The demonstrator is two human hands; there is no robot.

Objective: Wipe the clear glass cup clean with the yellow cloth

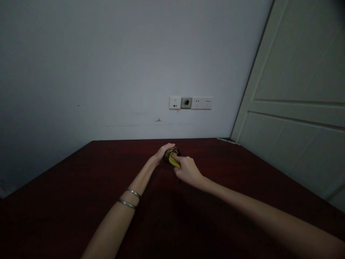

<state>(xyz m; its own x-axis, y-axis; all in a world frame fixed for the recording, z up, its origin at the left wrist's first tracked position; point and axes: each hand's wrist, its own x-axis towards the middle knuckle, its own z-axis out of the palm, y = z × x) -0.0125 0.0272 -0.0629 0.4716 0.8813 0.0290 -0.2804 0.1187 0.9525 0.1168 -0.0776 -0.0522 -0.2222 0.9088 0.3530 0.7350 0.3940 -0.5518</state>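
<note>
Bare forearms point(242, 207) reach over the dark red table point(67, 176), two bracelets point(127, 204) on the left one. Right hand point(189, 171) pinches a yellow piece point(174, 162), index finger laid upon it; its material I cannot tell. This piece sits at the mouth of a dark, round vessel point(166, 155), near the middle of the table's far edge. Left hand point(162, 151) is curved around the vessel's left side, fingers partly hidden. Sockets point(201, 103) are on the wall point(129, 64) behind.
</note>
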